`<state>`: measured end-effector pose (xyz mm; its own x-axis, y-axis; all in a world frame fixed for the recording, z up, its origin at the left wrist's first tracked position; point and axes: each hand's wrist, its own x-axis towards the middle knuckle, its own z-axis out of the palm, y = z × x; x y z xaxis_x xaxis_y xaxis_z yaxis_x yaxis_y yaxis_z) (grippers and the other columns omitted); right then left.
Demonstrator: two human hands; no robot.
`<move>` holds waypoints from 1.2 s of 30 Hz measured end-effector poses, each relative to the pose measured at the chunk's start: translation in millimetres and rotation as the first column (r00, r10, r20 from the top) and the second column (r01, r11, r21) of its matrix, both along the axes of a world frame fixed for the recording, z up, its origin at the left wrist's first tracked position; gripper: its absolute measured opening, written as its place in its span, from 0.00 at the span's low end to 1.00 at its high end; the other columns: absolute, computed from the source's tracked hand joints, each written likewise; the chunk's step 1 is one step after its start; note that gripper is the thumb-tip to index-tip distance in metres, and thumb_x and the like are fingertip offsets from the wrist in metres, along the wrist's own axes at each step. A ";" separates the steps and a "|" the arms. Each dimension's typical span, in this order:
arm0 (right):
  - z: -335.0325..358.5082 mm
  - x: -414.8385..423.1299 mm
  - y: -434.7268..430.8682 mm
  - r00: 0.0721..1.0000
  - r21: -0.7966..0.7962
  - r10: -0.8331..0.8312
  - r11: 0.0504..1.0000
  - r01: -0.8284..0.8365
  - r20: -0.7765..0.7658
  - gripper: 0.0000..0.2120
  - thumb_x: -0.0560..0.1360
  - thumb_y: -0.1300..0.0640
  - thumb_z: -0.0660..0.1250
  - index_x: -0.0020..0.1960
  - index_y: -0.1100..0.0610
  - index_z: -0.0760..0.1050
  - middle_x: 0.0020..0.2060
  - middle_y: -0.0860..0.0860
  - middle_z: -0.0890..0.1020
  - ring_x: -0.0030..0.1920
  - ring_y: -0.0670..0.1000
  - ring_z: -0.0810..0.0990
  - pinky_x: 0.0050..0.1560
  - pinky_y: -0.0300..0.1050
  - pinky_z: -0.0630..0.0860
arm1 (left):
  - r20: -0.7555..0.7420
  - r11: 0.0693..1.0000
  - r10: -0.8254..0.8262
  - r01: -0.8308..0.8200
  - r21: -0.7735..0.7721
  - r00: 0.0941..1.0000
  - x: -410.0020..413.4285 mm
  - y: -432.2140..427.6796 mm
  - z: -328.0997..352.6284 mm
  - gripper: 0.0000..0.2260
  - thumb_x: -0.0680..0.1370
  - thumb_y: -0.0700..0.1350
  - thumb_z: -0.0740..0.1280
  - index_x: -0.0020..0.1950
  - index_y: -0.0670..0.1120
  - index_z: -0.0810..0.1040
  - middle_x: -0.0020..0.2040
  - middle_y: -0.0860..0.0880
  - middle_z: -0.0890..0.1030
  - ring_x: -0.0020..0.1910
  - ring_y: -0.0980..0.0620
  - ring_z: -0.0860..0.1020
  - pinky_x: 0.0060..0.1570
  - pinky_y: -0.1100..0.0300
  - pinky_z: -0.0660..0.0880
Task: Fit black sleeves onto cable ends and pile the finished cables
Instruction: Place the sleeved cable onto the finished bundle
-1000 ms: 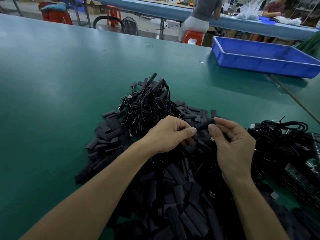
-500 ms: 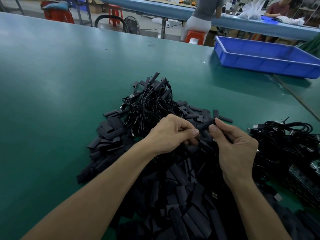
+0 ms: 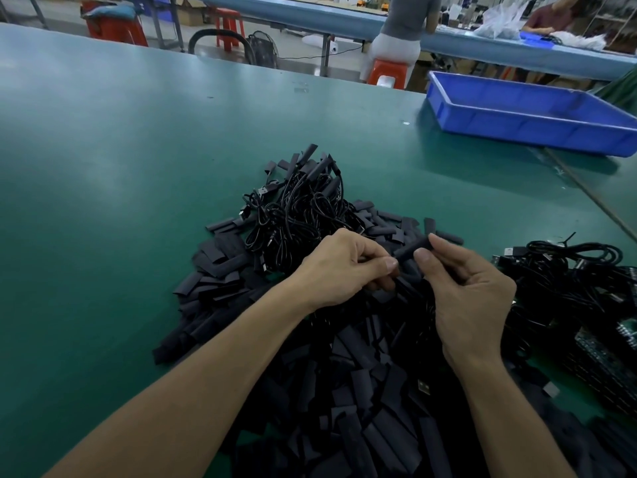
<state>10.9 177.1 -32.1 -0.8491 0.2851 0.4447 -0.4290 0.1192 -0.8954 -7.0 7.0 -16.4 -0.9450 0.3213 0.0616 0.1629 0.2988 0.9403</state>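
Observation:
My right hand (image 3: 465, 291) pinches a black sleeve (image 3: 412, 249) between thumb and forefinger, tilted up to the right. My left hand (image 3: 341, 269) grips a cable end at the sleeve's lower opening; the cable itself is mostly hidden under the fingers. Both hands hover over a wide heap of loose black sleeves (image 3: 344, 391). Behind the hands lies a pile of black cables with sleeves on their ends (image 3: 300, 205). A second bundle of black cables with bare plugs (image 3: 565, 267) lies to the right.
The green table (image 3: 120, 167) stretches left and back. A blue plastic tray (image 3: 531, 115) stands at the back right. A dark mesh object (image 3: 606, 350) sits at the right edge. People sit at a far bench beyond the table.
The hands have stayed in place, working the sleeve and cable end together; the sleeve looks slightly further along between the fingers.

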 end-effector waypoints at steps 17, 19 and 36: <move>12.2 3.2 21.0 0.964 0.569 0.246 0.781 -0.259 0.101 0.18 0.66 0.58 0.80 0.48 0.39 0.81 0.45 0.34 0.83 0.46 0.38 0.82 0.48 0.28 0.74 | 0.100 0.972 -0.146 0.161 -0.171 0.984 -1.9 -12.1 9.1 0.07 0.81 0.44 0.68 0.46 0.47 0.85 0.34 0.54 0.84 0.34 0.54 0.78 0.31 0.60 0.73; 11.9 3.0 20.6 0.967 0.573 0.235 0.781 -0.248 0.098 0.16 0.67 0.57 0.80 0.47 0.40 0.81 0.44 0.33 0.83 0.45 0.37 0.82 0.46 0.27 0.74 | 0.093 0.968 -0.159 0.174 -0.179 0.983 -1.6 -11.3 9.0 0.08 0.81 0.44 0.67 0.46 0.47 0.84 0.35 0.54 0.84 0.33 0.58 0.78 0.31 0.61 0.73; 4.5 0.5 16.0 0.964 0.304 0.237 0.916 -0.263 0.120 0.10 0.63 0.49 0.77 0.44 0.43 0.84 0.39 0.42 0.86 0.40 0.42 0.85 0.44 0.34 0.78 | 0.049 0.983 -0.163 0.166 -0.073 0.985 -1.9 -11.3 6.0 0.09 0.81 0.43 0.67 0.43 0.49 0.84 0.35 0.54 0.84 0.32 0.62 0.76 0.31 0.72 0.69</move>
